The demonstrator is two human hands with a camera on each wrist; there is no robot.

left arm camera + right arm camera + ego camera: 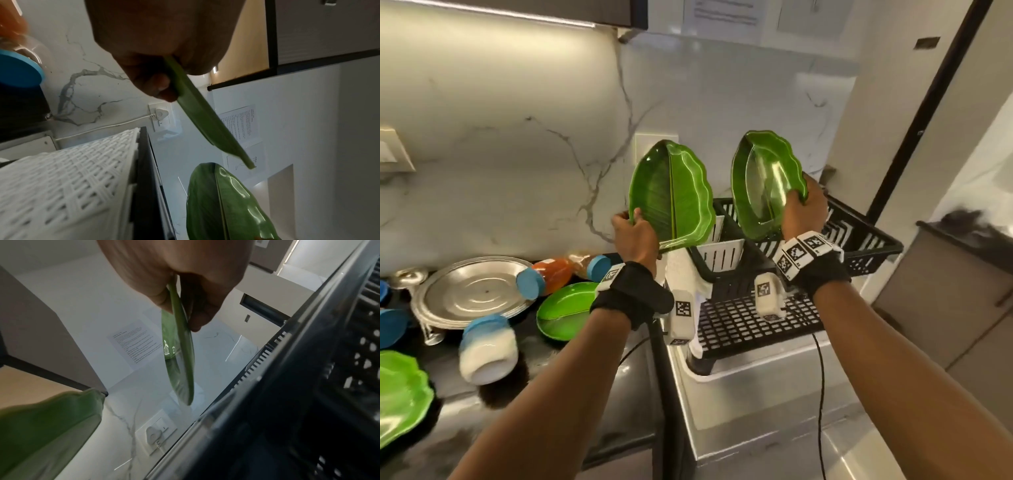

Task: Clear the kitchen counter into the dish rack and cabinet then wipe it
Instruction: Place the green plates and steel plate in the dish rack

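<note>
The black dish rack (859, 240) stands on the steel surface (756, 411), its near part hidden behind both wrists. Above it, the left hand (635, 236) pinches one upright green leaf plate (671, 195) by its lower edge; the right hand (804, 209) grips another leaf plate (763, 181). The white jar (488, 346) is blurred.

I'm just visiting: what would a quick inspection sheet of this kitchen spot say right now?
Surface: dark counter, crowded.
Job's things: two green leaf plates held upright above black dish rack; left plate, right plate.
Clutter: silver tray, orange bottle, white jar on its side, more green plates.
Hands: left hand and right hand each grip a plate's edge.
Cables: black cable below rack.
Surroundings: marble wall, wall socket.
</note>
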